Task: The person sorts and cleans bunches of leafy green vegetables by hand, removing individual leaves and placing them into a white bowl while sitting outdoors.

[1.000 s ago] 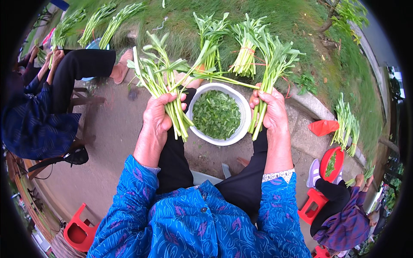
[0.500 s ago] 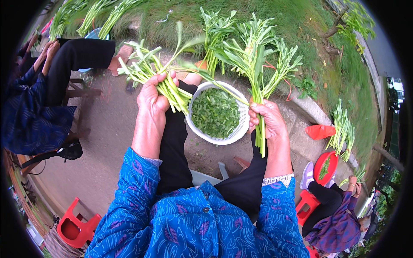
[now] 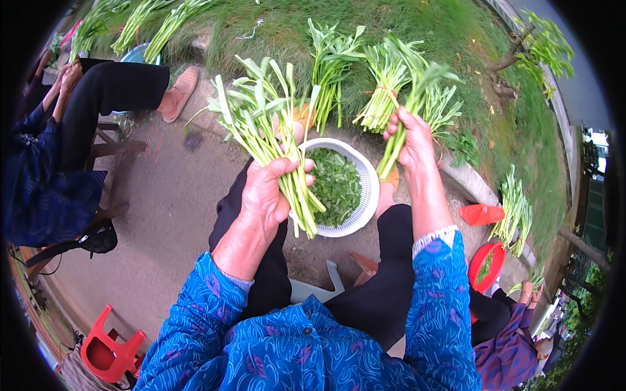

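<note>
My left hand is closed around a large bunch of leafy green stems, cut ends hanging over the left side of a white plastic basket of chopped leaves. My right hand grips a smaller bunch of stems above the basket's right edge, raised higher than the left. Just beyond, more greens and a banded bunch lie at the grass edge. The basket sits on the ground between my feet, partly hidden by the left bunch.
At left, a seated person handles greens beside a blue basin. At right are another seated person, a red basin, a red bag and more stalks. A red stool stands lower left.
My left hand has come down and rightward with its bunch. My right hand has risen with its stems. The stalk that stretched between the two bunches no longer spans them.
</note>
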Demonstrator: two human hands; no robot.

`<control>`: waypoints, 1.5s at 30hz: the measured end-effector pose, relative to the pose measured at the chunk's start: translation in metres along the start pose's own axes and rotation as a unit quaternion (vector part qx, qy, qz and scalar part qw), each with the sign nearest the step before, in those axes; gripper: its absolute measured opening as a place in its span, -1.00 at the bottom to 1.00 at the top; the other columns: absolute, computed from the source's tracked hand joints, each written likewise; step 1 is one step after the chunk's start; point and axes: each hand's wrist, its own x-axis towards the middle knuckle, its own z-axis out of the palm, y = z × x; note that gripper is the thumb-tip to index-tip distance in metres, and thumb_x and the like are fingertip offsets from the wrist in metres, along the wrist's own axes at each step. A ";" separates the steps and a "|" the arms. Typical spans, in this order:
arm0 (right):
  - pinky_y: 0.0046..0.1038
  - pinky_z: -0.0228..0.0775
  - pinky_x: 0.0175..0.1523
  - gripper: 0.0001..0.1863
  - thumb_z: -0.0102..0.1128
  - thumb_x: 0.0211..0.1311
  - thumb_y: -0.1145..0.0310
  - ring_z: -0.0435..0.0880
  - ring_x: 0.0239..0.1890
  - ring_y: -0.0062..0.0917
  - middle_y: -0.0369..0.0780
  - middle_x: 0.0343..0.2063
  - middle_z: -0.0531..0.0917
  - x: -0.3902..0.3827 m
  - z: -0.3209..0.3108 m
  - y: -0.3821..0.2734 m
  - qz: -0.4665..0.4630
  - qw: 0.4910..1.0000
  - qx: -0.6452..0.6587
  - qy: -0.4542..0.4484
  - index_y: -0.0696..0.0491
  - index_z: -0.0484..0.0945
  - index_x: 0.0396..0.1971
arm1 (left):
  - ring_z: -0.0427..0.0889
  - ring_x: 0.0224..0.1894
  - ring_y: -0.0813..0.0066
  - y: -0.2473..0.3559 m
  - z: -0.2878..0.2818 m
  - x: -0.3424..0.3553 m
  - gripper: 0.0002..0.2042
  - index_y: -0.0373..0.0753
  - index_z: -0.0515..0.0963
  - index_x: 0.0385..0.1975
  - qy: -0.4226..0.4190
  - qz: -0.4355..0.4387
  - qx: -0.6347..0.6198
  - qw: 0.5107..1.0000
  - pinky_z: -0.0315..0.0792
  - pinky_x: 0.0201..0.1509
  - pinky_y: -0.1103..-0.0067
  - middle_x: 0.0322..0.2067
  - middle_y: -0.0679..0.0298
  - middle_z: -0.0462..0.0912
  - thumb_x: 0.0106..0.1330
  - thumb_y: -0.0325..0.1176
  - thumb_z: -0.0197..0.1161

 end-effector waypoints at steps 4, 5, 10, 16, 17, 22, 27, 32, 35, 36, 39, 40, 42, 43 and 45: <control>-0.44 0.47 -0.56 -0.88 0.16 0.29 0.40 0.51 -0.63 -0.56 -0.26 -0.57 0.53 0.063 0.042 0.026 0.002 1.000 -0.024 0.019 0.13 0.47 -0.29 | 0.66 -0.37 0.28 0.002 0.003 -0.001 -0.61 -0.35 0.31 -0.01 0.008 0.003 0.038 0.999 0.65 -0.38 0.42 -0.35 0.14 0.53 0.15 -0.62 0.18; -0.44 0.48 -0.55 -0.88 0.17 0.29 0.40 0.53 -0.62 -0.55 -0.25 -0.56 0.56 0.078 0.046 0.033 0.002 1.000 -0.022 0.016 0.13 0.48 -0.28 | 0.66 -0.35 0.28 0.003 0.006 -0.002 -0.60 -0.36 0.32 0.00 -0.004 -0.003 0.048 0.999 0.64 -0.37 0.43 -0.32 0.14 0.53 0.13 -0.62 0.18; -0.32 0.37 0.07 -0.36 0.28 0.15 -0.05 0.58 -0.06 -0.37 0.02 -0.10 0.59 0.113 0.063 0.065 0.060 0.908 -0.410 0.061 0.22 0.45 -0.01 | 0.68 -0.35 0.27 0.007 0.018 -0.006 -0.60 -0.34 0.36 -0.01 -0.027 -0.020 0.044 0.998 0.66 -0.36 0.42 -0.31 0.15 0.55 0.11 -0.62 0.21; -0.42 0.36 -0.09 -0.26 0.18 0.22 0.02 0.56 -0.02 -0.42 -0.05 -0.01 0.58 0.055 0.051 0.066 -0.020 0.920 -0.384 -0.070 0.25 0.29 0.25 | 0.68 -0.35 0.28 0.008 0.011 -0.008 -0.58 -0.34 0.36 0.01 -0.054 -0.024 0.059 0.997 0.66 -0.36 0.44 -0.32 0.12 0.57 0.10 -0.63 0.21; -0.45 0.37 -0.08 -0.34 0.15 0.26 0.06 0.58 -0.04 -0.46 -0.14 -0.04 0.61 0.038 0.051 0.055 -0.032 0.916 -0.392 -0.078 0.22 0.35 0.22 | 0.68 -0.35 0.28 0.007 0.011 -0.010 -0.57 -0.34 0.36 0.01 -0.066 -0.025 0.069 0.995 0.66 -0.36 0.45 -0.31 0.12 0.57 0.10 -0.63 0.21; -0.52 0.41 -0.06 -0.59 0.13 0.30 0.27 0.62 -0.13 -0.48 -0.17 -0.14 0.66 -0.055 0.044 -0.003 -0.180 0.873 -0.438 -0.118 0.23 0.52 0.03 | 0.68 -0.33 0.28 0.004 0.011 -0.022 -0.51 -0.33 0.34 0.09 -0.146 -0.034 0.114 0.982 0.65 -0.34 0.49 -0.19 0.03 0.58 0.09 -0.63 0.22; -0.46 0.44 -0.11 -0.77 0.26 0.14 0.50 0.62 -0.27 -0.39 -0.12 -0.34 0.62 -0.163 0.059 -0.056 -0.441 0.765 -0.459 -0.101 0.18 0.63 -0.18 | 0.66 -0.31 0.35 -0.002 0.013 -0.060 -0.52 -0.33 0.36 0.10 -0.198 -0.053 0.161 0.965 0.62 -0.30 0.52 -0.15 0.03 0.60 0.11 -0.57 0.24; -0.34 0.40 -0.15 -0.68 0.38 -0.11 0.46 0.54 -0.27 -0.32 -0.19 -0.36 0.53 -0.228 0.071 -0.060 -0.537 0.638 -0.546 -0.079 0.08 0.65 -0.24 | 0.67 -0.30 0.36 -0.013 0.016 -0.106 -0.57 -0.36 0.43 0.03 -0.220 -0.061 0.225 0.947 0.61 -0.31 0.53 -0.20 0.06 0.63 0.11 -0.55 0.27; -0.30 0.34 -0.10 -0.69 0.39 -0.14 0.44 0.51 -0.21 -0.30 -0.21 -0.29 0.52 -0.246 0.069 -0.051 -0.521 0.596 -0.607 -0.064 0.05 0.61 -0.29 | 0.67 -0.30 0.38 -0.016 0.018 -0.132 -0.56 -0.33 0.41 0.05 -0.226 -0.080 0.255 0.937 0.61 -0.32 0.56 -0.18 0.08 0.63 0.11 -0.53 0.29; -0.30 0.35 -0.10 -0.72 0.38 -0.15 0.45 0.51 -0.21 -0.29 -0.21 -0.30 0.52 -0.249 0.067 -0.048 -0.519 0.601 -0.604 -0.062 0.05 0.61 -0.33 | 0.66 -0.30 0.38 -0.015 0.017 -0.140 -0.55 -0.32 0.41 0.05 -0.234 -0.079 0.267 0.932 0.60 -0.33 0.56 -0.18 0.09 0.63 0.12 -0.53 0.29; -0.28 0.36 -0.12 -0.79 0.36 -0.12 0.46 0.51 -0.22 -0.27 -0.20 -0.32 0.53 -0.256 0.056 -0.047 -0.528 0.629 -0.567 -0.066 0.07 0.58 -0.40 | 0.65 -0.33 0.41 -0.012 0.013 -0.150 -0.53 -0.31 0.39 0.08 -0.261 -0.078 0.296 0.916 0.59 -0.34 0.58 -0.18 0.10 0.63 0.13 -0.52 0.30; -0.27 0.36 -0.12 -0.81 0.35 -0.11 0.47 0.51 -0.22 -0.27 -0.20 -0.33 0.53 -0.261 0.056 -0.048 -0.527 0.631 -0.566 -0.066 0.07 0.58 -0.42 | 0.65 -0.33 0.42 -0.010 0.010 -0.152 -0.53 -0.31 0.39 0.08 -0.257 -0.081 0.304 0.914 0.59 -0.35 0.59 -0.18 0.10 0.63 0.13 -0.52 0.30; -0.25 0.36 -0.12 -0.84 0.33 -0.10 0.48 0.51 -0.22 -0.26 -0.19 -0.33 0.55 -0.273 0.059 -0.055 -0.525 0.634 -0.564 -0.067 0.08 0.56 -0.45 | 0.65 -0.33 0.42 -0.007 0.004 -0.157 -0.53 -0.31 0.39 0.08 -0.249 -0.086 0.320 0.910 0.58 -0.36 0.59 -0.18 0.09 0.63 0.13 -0.52 0.30; -0.24 0.36 -0.10 -0.87 0.31 -0.04 0.47 0.52 -0.28 -0.25 -0.19 -0.38 0.57 -0.280 0.060 -0.059 -0.509 0.641 -0.568 -0.085 0.08 0.55 -0.45 | 0.64 -0.34 0.42 -0.004 0.004 -0.161 -0.53 -0.31 0.39 0.08 -0.240 -0.090 0.318 0.913 0.57 -0.37 0.60 -0.19 0.08 0.63 0.12 -0.54 0.29; -0.26 0.37 -0.14 -0.88 0.30 0.01 0.43 0.53 -0.34 -0.24 -0.18 -0.44 0.58 -0.298 0.060 -0.055 -0.424 0.688 -0.580 -0.101 0.07 0.54 -0.45 | 0.62 -0.35 0.48 0.001 -0.004 -0.168 -0.52 -0.30 0.38 0.09 -0.234 -0.099 0.345 0.904 0.55 -0.39 0.63 -0.22 0.15 0.61 0.11 -0.52 0.28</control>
